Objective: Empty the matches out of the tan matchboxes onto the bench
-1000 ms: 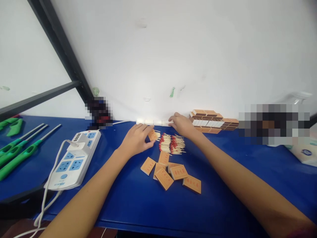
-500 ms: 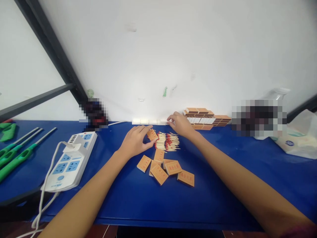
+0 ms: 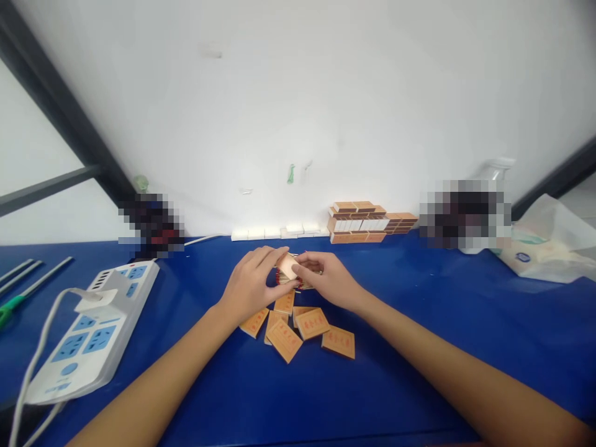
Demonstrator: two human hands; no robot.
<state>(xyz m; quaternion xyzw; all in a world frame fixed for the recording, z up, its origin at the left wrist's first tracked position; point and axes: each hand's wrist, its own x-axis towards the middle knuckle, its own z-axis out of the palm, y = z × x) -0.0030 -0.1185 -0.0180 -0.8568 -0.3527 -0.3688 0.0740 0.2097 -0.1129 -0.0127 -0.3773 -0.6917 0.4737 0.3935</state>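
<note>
My left hand grips a small matchbox between thumb and fingers, its plain pale side facing up. My right hand meets it from the other side, thumb pressed against the box and fingers curled behind. Loose red-tipped matches lie beneath both hands, mostly hidden by them. Nearer to me are several scattered orange matchboxes with red print, some overlapping. Whether the held box has matches inside I cannot see.
White box pieces line the wall's foot, a few stacked on top. Right of them stands a stack of matchboxes. A white power strip with a cable and green-handled lighters lie left; a plastic packet lies right.
My right hand has come back from the white pieces by the wall to the matchbox in my left hand. The box now shows a plain side instead of print. The view has shifted right.
</note>
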